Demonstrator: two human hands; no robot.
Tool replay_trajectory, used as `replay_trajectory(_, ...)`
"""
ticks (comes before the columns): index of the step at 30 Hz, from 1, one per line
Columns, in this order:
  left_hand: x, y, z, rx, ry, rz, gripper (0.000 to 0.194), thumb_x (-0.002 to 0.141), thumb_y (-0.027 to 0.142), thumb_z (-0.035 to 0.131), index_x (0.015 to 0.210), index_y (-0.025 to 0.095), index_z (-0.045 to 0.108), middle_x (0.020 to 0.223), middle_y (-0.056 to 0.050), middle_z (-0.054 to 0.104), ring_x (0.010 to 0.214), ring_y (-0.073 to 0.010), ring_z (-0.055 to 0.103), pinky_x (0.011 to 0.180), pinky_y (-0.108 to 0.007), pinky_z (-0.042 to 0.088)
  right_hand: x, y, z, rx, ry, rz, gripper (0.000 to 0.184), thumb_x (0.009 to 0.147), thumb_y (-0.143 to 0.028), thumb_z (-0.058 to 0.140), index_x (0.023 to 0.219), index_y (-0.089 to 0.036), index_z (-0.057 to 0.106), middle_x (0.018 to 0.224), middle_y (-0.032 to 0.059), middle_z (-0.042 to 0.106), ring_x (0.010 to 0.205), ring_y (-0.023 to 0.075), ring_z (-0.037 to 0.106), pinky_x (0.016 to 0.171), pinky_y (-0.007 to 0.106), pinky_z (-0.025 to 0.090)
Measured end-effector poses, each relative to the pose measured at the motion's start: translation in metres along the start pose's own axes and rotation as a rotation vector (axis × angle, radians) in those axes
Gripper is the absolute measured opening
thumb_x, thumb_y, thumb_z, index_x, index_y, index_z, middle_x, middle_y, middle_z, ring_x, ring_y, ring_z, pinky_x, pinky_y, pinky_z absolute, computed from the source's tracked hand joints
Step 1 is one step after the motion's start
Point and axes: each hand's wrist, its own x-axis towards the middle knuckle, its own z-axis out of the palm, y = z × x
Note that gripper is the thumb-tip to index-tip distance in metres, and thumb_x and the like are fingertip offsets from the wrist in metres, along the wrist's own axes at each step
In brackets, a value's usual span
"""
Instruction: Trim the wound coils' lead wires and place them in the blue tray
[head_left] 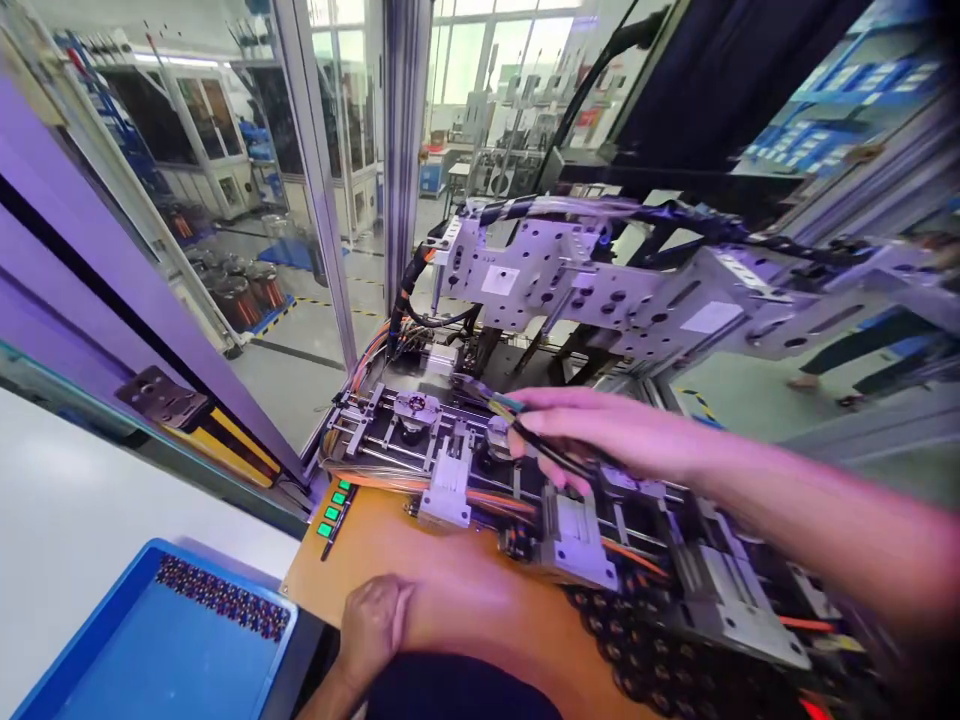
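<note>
My right hand (566, 430) reaches over the machine from the right. Its fingers are wrapped round pliers (551, 450) with dark handles, blurred by motion. The tool's jaws point left, above the row of fixtures, near a metal fixture holding a small round part (417, 404). Whether the jaws touch anything I cannot make out. My left hand (375, 615) rests as a loose fist on the orange-brown work board (465, 570), with nothing visible in it. Metal slide blocks (448, 485) stand between the board and the fixtures.
A blue tray (150, 640) at lower left holds rows of small dark parts (221, 598). Many black round parts (637, 640) lie at lower right. Green buttons (333, 513) sit at the board's left edge. A metal plate assembly (570, 285) hangs above the fixtures, with cables around it.
</note>
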Motion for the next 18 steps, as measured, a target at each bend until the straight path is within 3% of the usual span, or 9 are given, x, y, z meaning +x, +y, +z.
replay_trajectory(3, 0.000, -0.004, 0.000, 0.056, 0.030, 0.040, 0.018, 0.096, 0.020, 0.047, 0.092, 0.018, 0.065, 0.071, -0.005, 0.071, 0.062, -0.0170, 0.070, 0.060, -0.026, 0.056, 0.040, -0.025, -0.009, 0.008, -0.053, 0.166, 0.019, 0.085, -0.033, 0.061, 0.088, -0.015, 0.057, 0.084, 0.0048, 0.065, 0.060, 0.0124, 0.064, 0.046, 0.020, 0.052)
replay_trajectory(6, 0.003, -0.006, 0.001, 0.079, 0.042, 0.070, 0.015, 0.095, 0.020, 0.052, 0.106, 0.017, 0.062, 0.080, -0.007, 0.074, 0.066, -0.0162, 0.072, 0.061, -0.024, 0.057, 0.074, -0.041, -0.008, -0.068, -0.124, 0.252, 0.019, 0.091, -0.026, 0.051, 0.081, -0.012, 0.058, 0.074, 0.0075, 0.066, 0.054, 0.0127, 0.064, 0.048, 0.021, 0.055)
replay_trajectory(13, 0.011, -0.007, 0.002, 0.044, 0.055, 0.147, 0.006, 0.093, 0.017, 0.057, 0.096, 0.019, 0.061, 0.077, -0.003, 0.074, 0.066, -0.0128, 0.072, 0.063, -0.019, 0.057, 0.117, -0.052, 0.008, -0.249, -0.100, 0.479, 0.028, 0.093, -0.021, 0.041, 0.073, -0.012, 0.058, 0.061, 0.0065, 0.064, 0.038, 0.0104, 0.056, 0.035, 0.019, 0.046)
replay_trajectory(18, 0.014, -0.006, -0.001, 0.038, 0.024, 0.136, 0.006, 0.091, 0.015, 0.058, 0.093, 0.019, 0.062, 0.075, -0.003, 0.073, 0.064, -0.0128, 0.072, 0.062, -0.019, 0.057, 0.124, -0.044, 0.006, -0.260, -0.147, 0.498, 0.026, 0.090, -0.027, 0.047, 0.071, -0.013, 0.059, 0.052, 0.0036, 0.059, 0.034, 0.0104, 0.051, 0.032, 0.020, 0.043)
